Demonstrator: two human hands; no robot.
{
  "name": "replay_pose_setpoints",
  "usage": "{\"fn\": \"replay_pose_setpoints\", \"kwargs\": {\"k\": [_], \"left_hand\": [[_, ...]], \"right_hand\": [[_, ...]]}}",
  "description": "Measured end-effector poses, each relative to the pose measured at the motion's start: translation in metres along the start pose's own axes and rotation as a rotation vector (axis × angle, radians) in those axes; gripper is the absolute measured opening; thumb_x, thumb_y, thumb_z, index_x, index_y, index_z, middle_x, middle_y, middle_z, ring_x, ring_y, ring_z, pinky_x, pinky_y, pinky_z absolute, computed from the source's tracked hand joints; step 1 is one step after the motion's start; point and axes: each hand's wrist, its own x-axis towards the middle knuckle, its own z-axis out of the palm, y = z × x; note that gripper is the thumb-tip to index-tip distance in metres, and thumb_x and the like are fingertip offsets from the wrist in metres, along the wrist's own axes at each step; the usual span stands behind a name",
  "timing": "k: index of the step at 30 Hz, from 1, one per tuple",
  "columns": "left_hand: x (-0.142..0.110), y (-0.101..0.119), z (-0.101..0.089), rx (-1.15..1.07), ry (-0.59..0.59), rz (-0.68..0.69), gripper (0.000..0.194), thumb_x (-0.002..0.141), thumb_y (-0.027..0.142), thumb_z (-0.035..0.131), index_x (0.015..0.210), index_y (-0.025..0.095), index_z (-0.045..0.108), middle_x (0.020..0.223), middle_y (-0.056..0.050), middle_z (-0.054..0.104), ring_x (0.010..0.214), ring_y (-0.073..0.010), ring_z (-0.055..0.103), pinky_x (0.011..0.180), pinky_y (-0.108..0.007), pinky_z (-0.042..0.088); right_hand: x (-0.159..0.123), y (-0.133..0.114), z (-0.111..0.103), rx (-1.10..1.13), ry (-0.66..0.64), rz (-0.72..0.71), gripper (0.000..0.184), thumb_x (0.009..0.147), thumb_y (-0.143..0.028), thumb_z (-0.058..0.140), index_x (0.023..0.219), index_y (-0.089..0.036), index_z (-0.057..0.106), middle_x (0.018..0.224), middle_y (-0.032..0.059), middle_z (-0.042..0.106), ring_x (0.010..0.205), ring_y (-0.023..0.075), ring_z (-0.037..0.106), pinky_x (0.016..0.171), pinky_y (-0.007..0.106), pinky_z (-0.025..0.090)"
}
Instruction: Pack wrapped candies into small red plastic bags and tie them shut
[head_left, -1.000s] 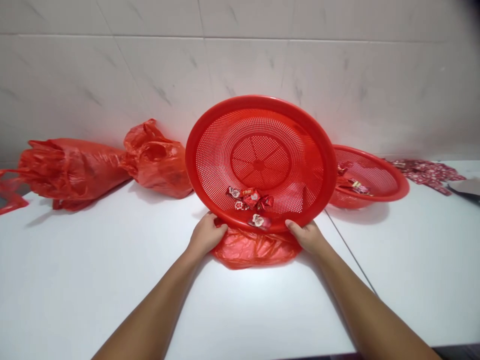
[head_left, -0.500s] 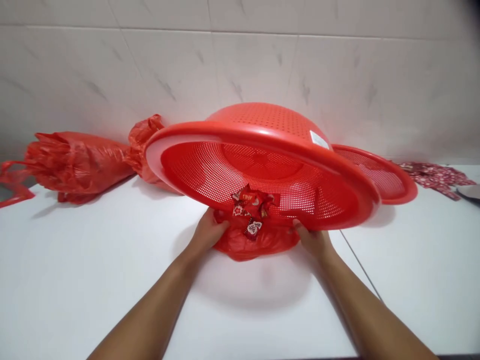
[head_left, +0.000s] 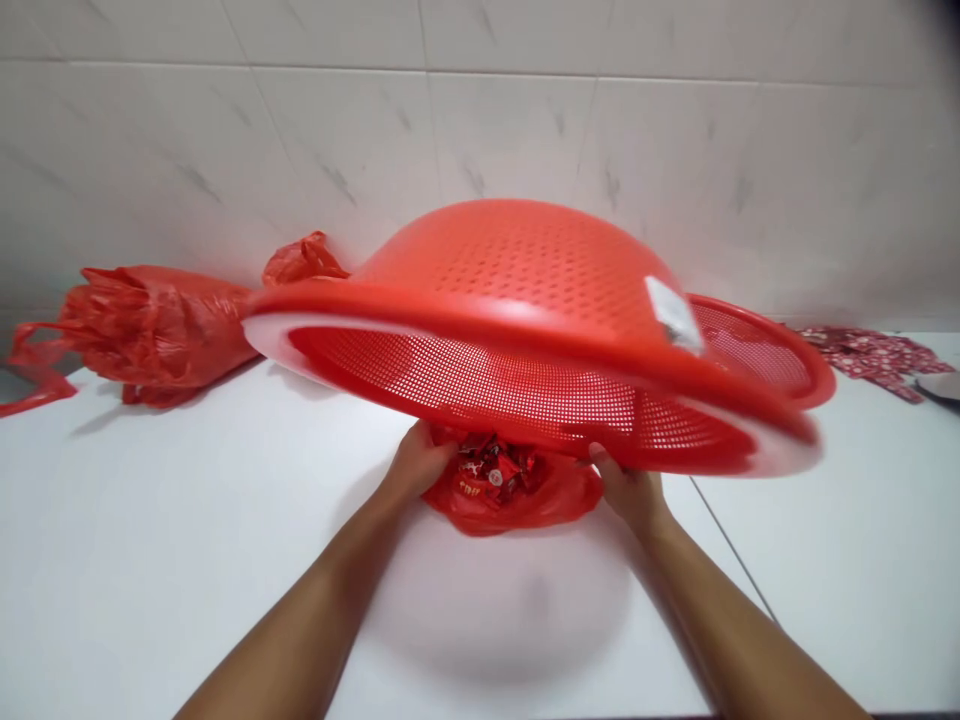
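A large red plastic colander (head_left: 517, 250) is tipped steeply toward me, its open mouth facing down and its far side raised. Under its near rim hangs a red plastic bag (head_left: 540, 500), with several red-wrapped candies (head_left: 499, 470) in the bag's mouth. My left hand (head_left: 424, 460) is closed at the left side of the bag, against the colander's near rim. On the right, my right hand (head_left: 630, 490) grips the bag's edge and the rim together, thumb on top. Most fingers of both hands are hidden underneath.
Behind on the right lies a second red colander (head_left: 772, 350), partly covered. A patterned red cloth-like piece (head_left: 877, 355) is beyond it. Two bundled red plastic bags (head_left: 172, 335) lie at the left, near the tiled wall (head_left: 337, 130). A seam crosses the white table (head_left: 187, 520).
The colander has tipped further over, its far rim rising and coming nearer. The candies have slid from its near edge down into the bag. Both hands have stayed nearly in place.
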Motion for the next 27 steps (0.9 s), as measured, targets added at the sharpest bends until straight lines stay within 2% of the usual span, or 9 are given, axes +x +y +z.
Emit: {"fn": "replay_pose_setpoints", "kwargs": {"k": [3, 6, 8, 11, 14, 18, 22, 25, 27], "left_hand": [[0.001, -0.003, -0.001, 0.031, -0.011, -0.012, 0.037, 0.079, 0.025, 0.072, 0.116, 0.023, 0.075, 0.114, -0.004, 0.081, 0.110, -0.0312, 0.076, 0.094, -0.040, 0.062], [0.002, -0.005, -0.001, 0.013, 0.021, -0.011, 0.056, 0.075, 0.014, 0.065, 0.130, 0.021, 0.068, 0.121, -0.005, 0.079, 0.112, -0.0281, 0.075, 0.101, -0.040, 0.059], [0.002, -0.005, -0.001, 0.017, 0.052, -0.017, 0.066, 0.073, 0.013, 0.064, 0.138, 0.020, 0.064, 0.132, -0.008, 0.074, 0.121, -0.0284, 0.071, 0.109, -0.041, 0.055], [0.004, -0.007, 0.001, 0.038, 0.072, -0.036, 0.070, 0.072, 0.013, 0.064, 0.142, 0.017, 0.062, 0.142, -0.012, 0.068, 0.129, -0.0304, 0.066, 0.115, -0.042, 0.050], [0.005, -0.008, 0.001, 0.035, 0.070, -0.027, 0.071, 0.071, 0.011, 0.063, 0.142, 0.016, 0.062, 0.146, -0.013, 0.065, 0.134, -0.0312, 0.062, 0.119, -0.043, 0.046], [0.003, -0.007, 0.002, 0.031, 0.064, -0.022, 0.071, 0.071, 0.009, 0.061, 0.141, 0.017, 0.062, 0.147, -0.013, 0.065, 0.134, -0.0311, 0.062, 0.120, -0.044, 0.045], [0.001, -0.004, 0.002, 0.060, 0.056, -0.045, 0.070, 0.073, 0.009, 0.063, 0.142, 0.019, 0.062, 0.146, -0.012, 0.066, 0.132, -0.0309, 0.064, 0.118, -0.044, 0.047], [0.001, -0.003, 0.002, 0.077, 0.055, -0.046, 0.070, 0.073, 0.009, 0.064, 0.142, 0.020, 0.062, 0.147, -0.012, 0.065, 0.133, -0.0308, 0.063, 0.118, -0.044, 0.046], [0.002, -0.004, 0.002, 0.084, 0.057, -0.041, 0.070, 0.073, 0.009, 0.063, 0.142, 0.020, 0.061, 0.149, -0.012, 0.064, 0.135, -0.0307, 0.062, 0.120, -0.044, 0.044]], "right_hand": [[-0.004, -0.005, 0.003, 0.029, 0.070, -0.059, 0.023, 0.089, -0.044, 0.064, 0.079, -0.028, 0.077, 0.078, 0.0056, 0.079, 0.090, 0.0336, 0.075, 0.099, 0.053, 0.059], [-0.004, -0.009, 0.002, 0.071, 0.125, -0.008, 0.026, 0.092, -0.043, 0.062, 0.077, -0.026, 0.075, 0.075, 0.0053, 0.077, 0.086, 0.0316, 0.075, 0.098, 0.053, 0.059], [0.000, -0.011, -0.002, 0.142, 0.197, 0.017, 0.020, 0.091, -0.040, 0.064, 0.086, -0.024, 0.075, 0.078, 0.0042, 0.076, 0.080, 0.0298, 0.074, 0.088, 0.053, 0.063], [0.014, -0.014, -0.012, 0.372, 0.453, 0.047, 0.030, 0.081, -0.032, 0.071, 0.110, -0.023, 0.069, 0.093, 0.0023, 0.074, 0.076, 0.0266, 0.072, 0.062, 0.043, 0.064], [0.033, -0.015, -0.028, 0.600, 0.757, 0.052, 0.041, 0.073, -0.029, 0.068, 0.114, -0.023, 0.063, 0.102, 0.0028, 0.071, 0.077, 0.0237, 0.070, 0.052, 0.034, 0.057], [0.052, -0.002, -0.063, 0.633, 0.938, 0.020, 0.026, 0.080, -0.045, 0.049, 0.085, -0.021, 0.060, 0.081, 0.0114, 0.065, 0.069, 0.0278, 0.066, 0.046, 0.037, 0.043], [0.057, 0.031, -0.116, 0.609, 1.083, -0.063, 0.035, 0.088, -0.060, 0.037, 0.092, -0.028, 0.050, 0.103, 0.0194, 0.069, 0.066, 0.0260, 0.063, 0.045, 0.035, 0.025], [0.056, 0.061, -0.156, 0.639, 1.277, 0.063, 0.040, 0.091, -0.067, 0.027, 0.103, -0.033, 0.047, 0.115, 0.0171, 0.062, 0.059, 0.0198, 0.056, 0.046, 0.034, 0.020], [0.054, 0.078, -0.175, 0.666, 1.373, 0.173, 0.039, 0.094, -0.066, 0.023, 0.101, -0.034, 0.045, 0.111, 0.0142, 0.056, 0.056, 0.0171, 0.050, 0.046, 0.034, 0.021]]}}
